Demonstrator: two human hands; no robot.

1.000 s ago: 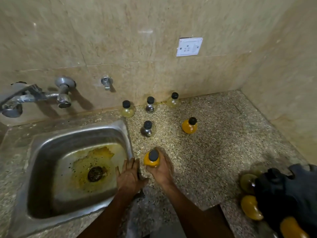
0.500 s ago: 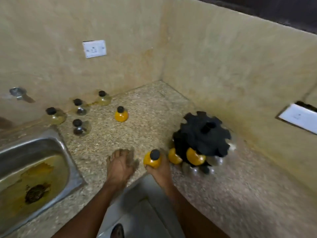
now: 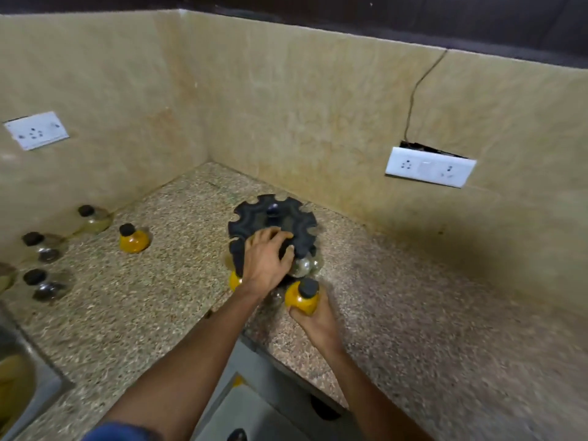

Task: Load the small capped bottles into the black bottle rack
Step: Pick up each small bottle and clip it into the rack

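Note:
The black bottle rack (image 3: pixel 254 214), a round notched disc, stands on the speckled counter (image 3: pixel 159 281) near the corner. My left hand (image 3: pixel 265 259) rests on its near top edge, fingers curled over the rim. My right hand (image 3: pixel 313 316) grips a yellow bottle with a black cap (image 3: pixel 302 297) just in front of the rack. Clear bottles (image 3: pixel 304 265) and another yellow one (image 3: pixel 234 280) hang under the rack. Loose on the counter to the left stand a yellow bottle (image 3: pixel 133 238) and several clear capped bottles (image 3: pixel 43 246).
Tiled walls meet in a corner behind the rack. A white socket plate (image 3: pixel 429 167) with a dark wire sits on the right wall, another socket (image 3: pixel 36 130) on the left wall. The steel sink's edge (image 3: pixel 41 374) shows at the lower left. The counter's front edge runs below my arms.
The view swung right from the sink to the rack. My left hand left the counter and landed on the rack. My right hand carried the yellow bottle over to the rack's front.

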